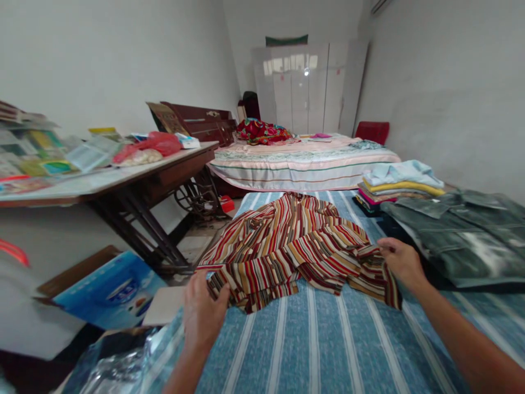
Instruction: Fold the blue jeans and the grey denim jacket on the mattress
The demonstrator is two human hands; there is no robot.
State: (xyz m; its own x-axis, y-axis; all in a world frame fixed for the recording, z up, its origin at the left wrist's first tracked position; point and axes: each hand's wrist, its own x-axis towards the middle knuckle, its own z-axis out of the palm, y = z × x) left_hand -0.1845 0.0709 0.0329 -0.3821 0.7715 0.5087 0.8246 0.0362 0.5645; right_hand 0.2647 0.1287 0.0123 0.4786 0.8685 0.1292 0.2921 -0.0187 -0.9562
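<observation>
A long-sleeved shirt [287,241] with red, tan, brown and white stripes lies spread on the blue striped bed cover [287,339]. Its collar end points away from me, and the near part is creased. At the shirt's near left corner, my left hand [203,309] grips the fabric between thumb and fingers; some fingertips are hidden. On the other side, my right hand [400,262] pinches the cloth at the right edge, where part of the shirt hangs in folds. Beside that hand lies a dark green denim jacket [459,230].
Behind the jacket rises a stack of folded clothes [400,183]. To the left stands a sewing machine table [159,172] loaded with boxes and a red plastic bag [158,145]. A blue carton [118,287] sits below it. A second bed [299,164] and a white wardrobe [299,93] stand beyond.
</observation>
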